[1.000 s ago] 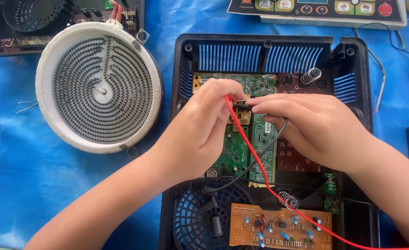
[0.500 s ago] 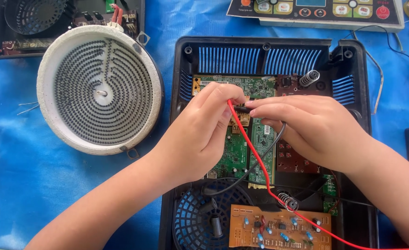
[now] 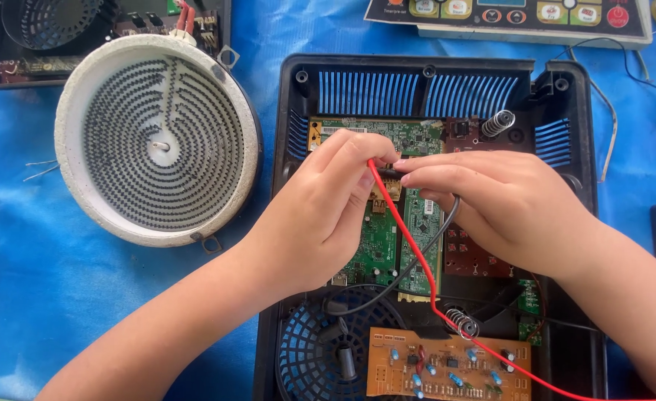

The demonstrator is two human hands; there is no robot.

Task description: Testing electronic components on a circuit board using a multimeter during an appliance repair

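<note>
My left hand [image 3: 320, 215] pinches the tip end of a red probe lead [image 3: 417, 256] over the green circuit board [image 3: 376, 245] inside an open black appliance housing [image 3: 291, 134]. Facing it, my right hand [image 3: 506, 204] holds a black probe lead [image 3: 417, 260], fingertips almost touching the left ones. Both tips meet above the board's upper middle and are hidden by my fingers. The red lead runs down to the lower right; the black lead curls down toward the blue fan grille [image 3: 306, 356].
A round white heating coil disc [image 3: 157, 137] lies left of the housing on blue cloth [image 3: 38, 282]. An orange component board [image 3: 447, 364] sits at the housing's bottom. A control panel [image 3: 506, 18] lies at the top, another dark housing [image 3: 16, 37] top left.
Both hands stay pinched together over the board; they have barely shifted, and the view has drifted slightly.
</note>
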